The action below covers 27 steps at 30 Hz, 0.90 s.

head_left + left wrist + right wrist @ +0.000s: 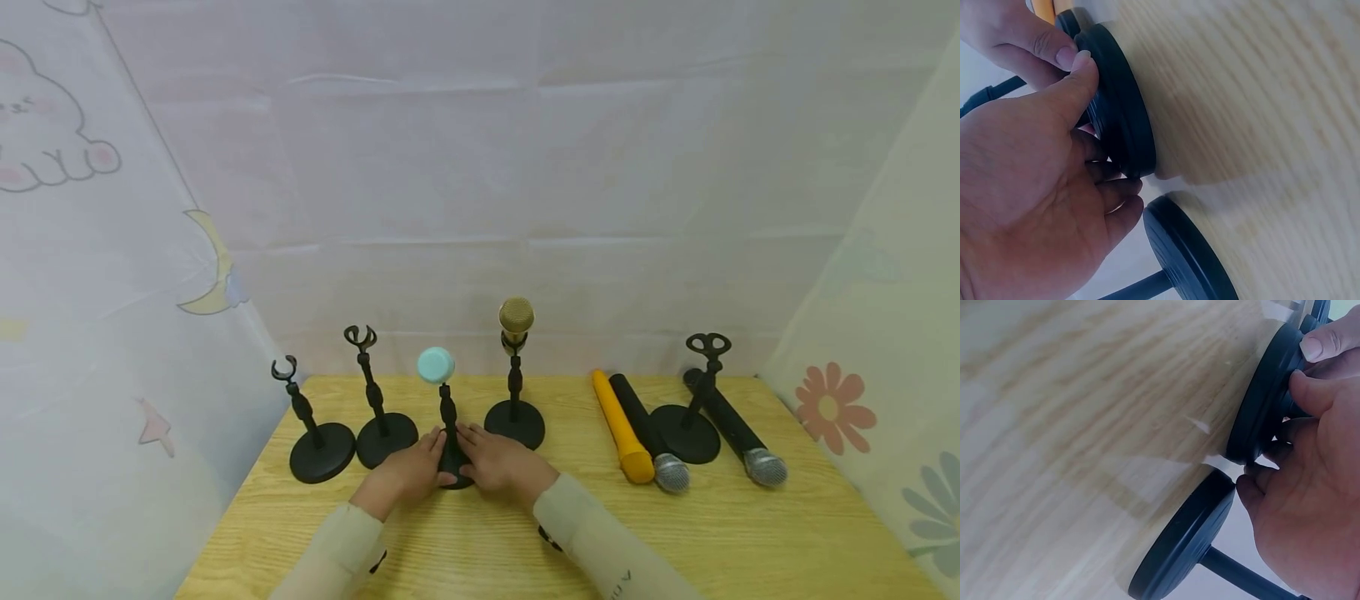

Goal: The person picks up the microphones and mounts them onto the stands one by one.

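A pale cloth backdrop (480,167) rises behind the far edge of a wooden table (600,542). On the table, left of centre and forward of the far edge, the middle stand (448,408) is upright, a round teal head (436,365) above its post. Both hands grasp its base: the left hand (408,473) has one side and the right hand (501,462) the other, thumbs on top, fingers curled at the rim. Two black stands with forked clips, an outer one (322,454) and an inner one (386,442), are towards the far left corner; a third stand (517,425), carrying a gold microphone (516,317), is just right of the hands. Towards the far right corner is a fourth stand (686,433), with a black microphone (735,427) lying to its right, and another black one (641,421) and an orange microphone (622,433) to its left. The gaps beside the gripped base look tight, so a sideways shove could knock a neighbouring base; whether fingertips already touch those, I cannot tell. Uneven lifting by one hand might tip the post, given its high-set head.
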Each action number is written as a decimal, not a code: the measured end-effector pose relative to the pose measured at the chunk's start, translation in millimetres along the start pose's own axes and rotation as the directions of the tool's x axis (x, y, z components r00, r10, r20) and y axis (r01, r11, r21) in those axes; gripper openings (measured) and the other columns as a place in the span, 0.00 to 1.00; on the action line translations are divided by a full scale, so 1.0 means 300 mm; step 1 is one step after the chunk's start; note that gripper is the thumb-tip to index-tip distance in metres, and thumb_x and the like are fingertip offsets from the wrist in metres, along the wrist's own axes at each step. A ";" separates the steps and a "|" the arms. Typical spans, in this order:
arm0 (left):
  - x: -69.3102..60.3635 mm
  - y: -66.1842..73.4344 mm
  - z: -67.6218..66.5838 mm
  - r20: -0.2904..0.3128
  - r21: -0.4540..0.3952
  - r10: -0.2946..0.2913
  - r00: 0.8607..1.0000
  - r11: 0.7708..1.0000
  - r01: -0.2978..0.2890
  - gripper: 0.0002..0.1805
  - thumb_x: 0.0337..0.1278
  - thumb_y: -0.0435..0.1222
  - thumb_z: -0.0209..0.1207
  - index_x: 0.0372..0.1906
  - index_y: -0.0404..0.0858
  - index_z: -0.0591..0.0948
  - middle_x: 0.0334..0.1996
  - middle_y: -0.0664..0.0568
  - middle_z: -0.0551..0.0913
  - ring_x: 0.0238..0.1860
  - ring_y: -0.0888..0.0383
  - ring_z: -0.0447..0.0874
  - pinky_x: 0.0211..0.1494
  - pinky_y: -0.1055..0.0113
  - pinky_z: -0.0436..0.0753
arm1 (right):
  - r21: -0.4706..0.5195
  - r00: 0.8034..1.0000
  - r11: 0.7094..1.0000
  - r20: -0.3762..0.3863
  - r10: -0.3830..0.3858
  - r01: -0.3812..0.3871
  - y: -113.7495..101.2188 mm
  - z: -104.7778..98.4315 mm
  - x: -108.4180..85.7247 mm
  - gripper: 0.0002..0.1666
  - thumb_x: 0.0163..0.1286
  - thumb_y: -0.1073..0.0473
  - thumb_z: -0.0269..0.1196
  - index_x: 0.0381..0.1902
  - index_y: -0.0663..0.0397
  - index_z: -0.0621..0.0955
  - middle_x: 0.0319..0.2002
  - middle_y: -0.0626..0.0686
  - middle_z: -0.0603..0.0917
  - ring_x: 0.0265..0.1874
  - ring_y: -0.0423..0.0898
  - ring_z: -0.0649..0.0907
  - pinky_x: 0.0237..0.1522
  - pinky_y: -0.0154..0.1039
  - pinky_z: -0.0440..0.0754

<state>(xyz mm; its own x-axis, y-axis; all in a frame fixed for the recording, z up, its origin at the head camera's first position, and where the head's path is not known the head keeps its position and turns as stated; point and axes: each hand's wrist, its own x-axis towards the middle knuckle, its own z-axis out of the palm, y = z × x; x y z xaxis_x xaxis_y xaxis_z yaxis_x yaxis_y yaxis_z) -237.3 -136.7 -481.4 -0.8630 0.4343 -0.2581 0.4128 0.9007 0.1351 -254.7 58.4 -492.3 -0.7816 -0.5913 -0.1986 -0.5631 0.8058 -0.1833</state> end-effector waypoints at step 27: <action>0.060 -0.041 -0.040 0.049 -0.026 -0.021 0.999 0.999 0.023 0.44 0.73 0.57 0.50 0.80 0.34 0.54 0.80 0.40 0.52 0.77 0.44 0.60 0.71 0.52 0.71 | 0.019 0.999 1.000 0.035 -0.004 0.003 0.023 -0.032 0.085 0.38 0.82 0.42 0.49 0.81 0.52 0.56 0.82 0.48 0.50 0.80 0.49 0.55 0.76 0.44 0.60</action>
<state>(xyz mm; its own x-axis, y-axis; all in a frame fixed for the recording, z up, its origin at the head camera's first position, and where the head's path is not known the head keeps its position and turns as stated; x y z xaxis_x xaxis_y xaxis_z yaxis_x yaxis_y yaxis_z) -261.3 -140.1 -476.3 -0.8564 0.4149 -0.3073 0.3855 0.9098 0.1539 -281.3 49.2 -489.4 -0.7696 -0.5949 -0.2319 -0.5602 0.8034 -0.2019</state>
